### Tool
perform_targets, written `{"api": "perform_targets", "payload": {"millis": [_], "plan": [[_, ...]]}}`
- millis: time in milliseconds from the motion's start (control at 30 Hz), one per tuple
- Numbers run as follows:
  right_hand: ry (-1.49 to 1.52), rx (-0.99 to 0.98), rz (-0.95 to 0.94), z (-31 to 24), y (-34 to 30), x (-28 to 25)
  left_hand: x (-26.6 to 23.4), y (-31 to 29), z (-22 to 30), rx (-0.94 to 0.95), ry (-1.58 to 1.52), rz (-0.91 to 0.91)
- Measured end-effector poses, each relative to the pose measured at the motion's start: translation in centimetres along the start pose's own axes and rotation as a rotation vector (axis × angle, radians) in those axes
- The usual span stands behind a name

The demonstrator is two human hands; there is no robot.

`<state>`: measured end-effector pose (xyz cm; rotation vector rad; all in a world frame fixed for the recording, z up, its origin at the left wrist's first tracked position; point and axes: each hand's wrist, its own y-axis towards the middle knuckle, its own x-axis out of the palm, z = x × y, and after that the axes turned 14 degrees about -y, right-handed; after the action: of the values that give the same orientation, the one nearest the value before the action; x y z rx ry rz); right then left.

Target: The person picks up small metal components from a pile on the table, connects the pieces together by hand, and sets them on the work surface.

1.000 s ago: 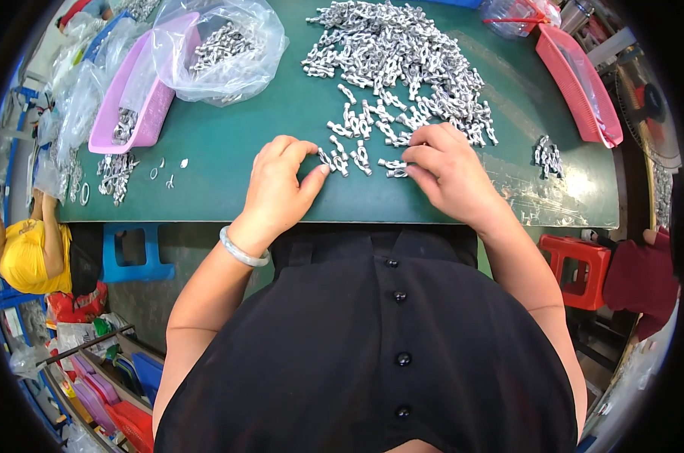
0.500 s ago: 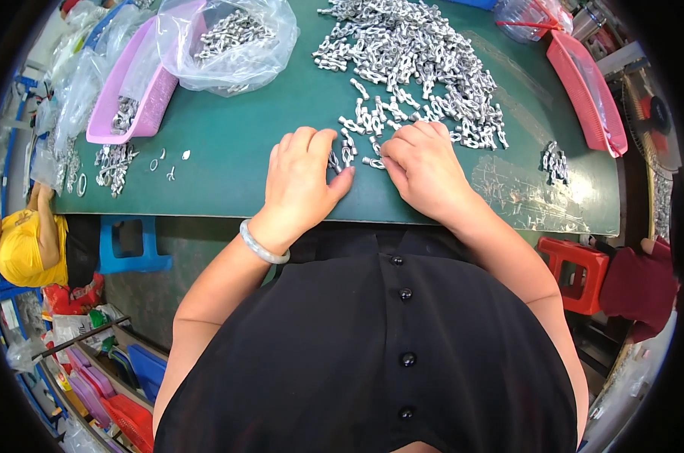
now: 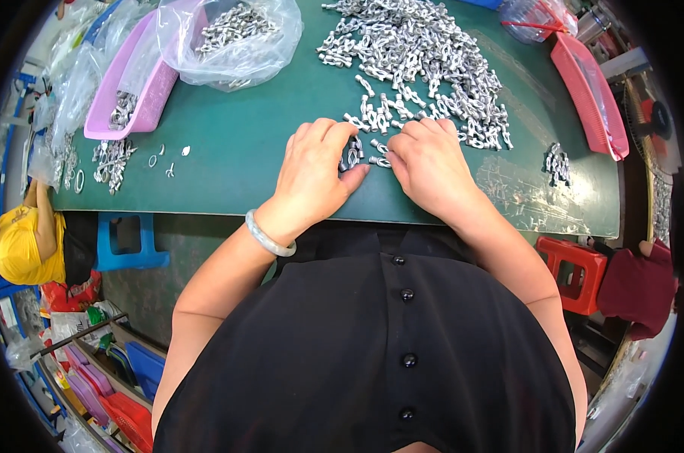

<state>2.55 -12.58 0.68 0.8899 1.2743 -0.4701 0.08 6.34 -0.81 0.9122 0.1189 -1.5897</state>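
Small silver metal clasps, each with an open loop and a thicker end, lie in a big pile (image 3: 425, 57) on the green tabletop. Near the front edge, my left hand (image 3: 311, 174) curls its fingers and thumb around a few metal clasps (image 3: 352, 156); part of them is hidden behind the fingers. My right hand (image 3: 436, 162) is closed, palm down, its thumb and forefinger tips at a metal clasp (image 3: 379, 161) between the hands. What lies under the right fingers is hidden. A pale bangle (image 3: 268, 234) is on my left wrist.
A purple basket (image 3: 160, 94) and a clear plastic bag (image 3: 270, 57) of metal pieces stand at the left. Small piles of pieces lie at the left (image 3: 114, 162) and right (image 3: 558, 164). A pink basket (image 3: 595, 102) is at the right edge. People sit on both sides.
My left hand has moved slightly right, closer to my right hand, with the clasps inside its curl. The right hand has stayed nearly in place.
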Motion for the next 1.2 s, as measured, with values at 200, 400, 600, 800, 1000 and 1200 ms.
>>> {"api": "perform_targets", "payload": {"millis": [200, 400, 600, 800, 1000, 1200], "plan": [[0.063, 0.008, 0.049, -0.3, 0.2, -0.3, -0.3, -0.7, -0.2, 0.011, 0.019, 0.022], [0.182, -0.063, 0.108, -1.4, 1.1, 0.3, -0.1, -1.6, -0.3, -0.025, 0.011, 0.053], [0.267, -0.021, 0.103, -1.5, 1.2, 0.7, 0.2, -1.9, -0.4, 0.082, 0.035, 0.190], [0.301, 0.001, 0.065, -1.1, 1.1, 0.3, -0.3, -1.6, 0.4, -0.047, 0.171, 0.168], [0.312, -0.002, 0.061, -1.2, 1.0, 0.0, -1.0, -1.3, -0.3, 0.021, 0.299, 0.154], [0.294, -0.052, 0.104, -1.5, 2.1, 0.1, -1.4, -1.4, -0.1, -0.021, 0.223, 0.106]]}}
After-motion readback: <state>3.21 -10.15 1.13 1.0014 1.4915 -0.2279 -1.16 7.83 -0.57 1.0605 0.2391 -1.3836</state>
